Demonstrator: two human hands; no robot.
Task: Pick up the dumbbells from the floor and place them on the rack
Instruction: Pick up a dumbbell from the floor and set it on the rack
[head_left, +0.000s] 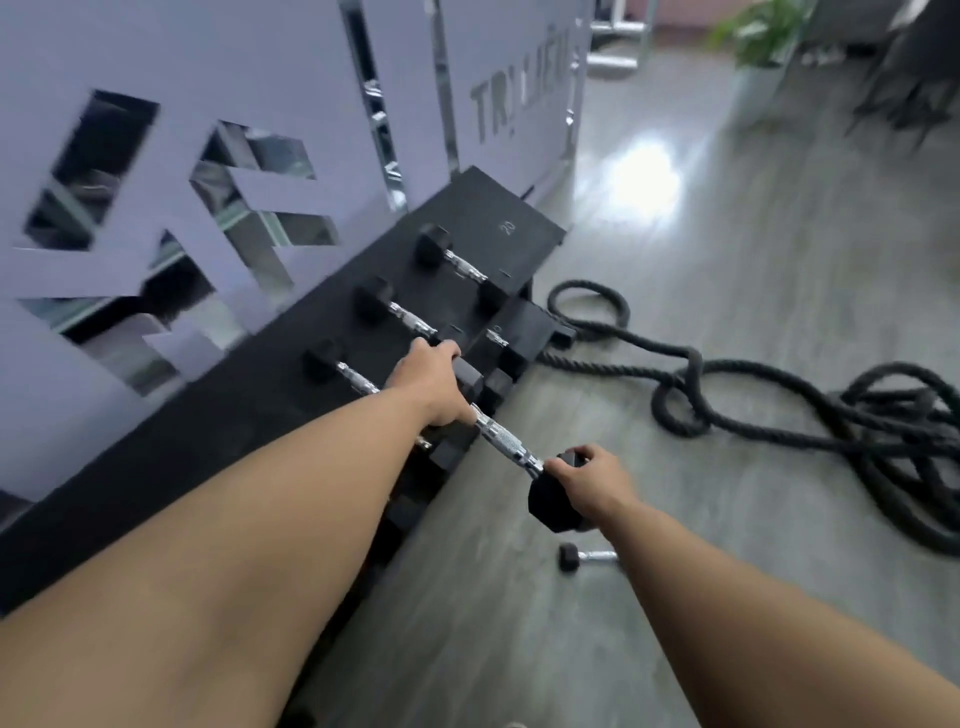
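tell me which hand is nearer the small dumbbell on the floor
Right. The right hand is just above the small dumbbell; the left hand is farther, by the rack.

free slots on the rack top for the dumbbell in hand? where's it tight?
Bare top of the rack nearer than the closest racked dumbbell, beside the left hand. Also bare at the far end, past the farthest racked dumbbell. Crowded: the three racked dumbbells in between. The held dumbbell spans both hands; the right hand grips its head.

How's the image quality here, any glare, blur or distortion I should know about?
Head view: strong white glare on the floor; motion blur smears the wall panel and plant; wide-angle bending at the edges; the dumbbell in both hands stays fairly sharp.
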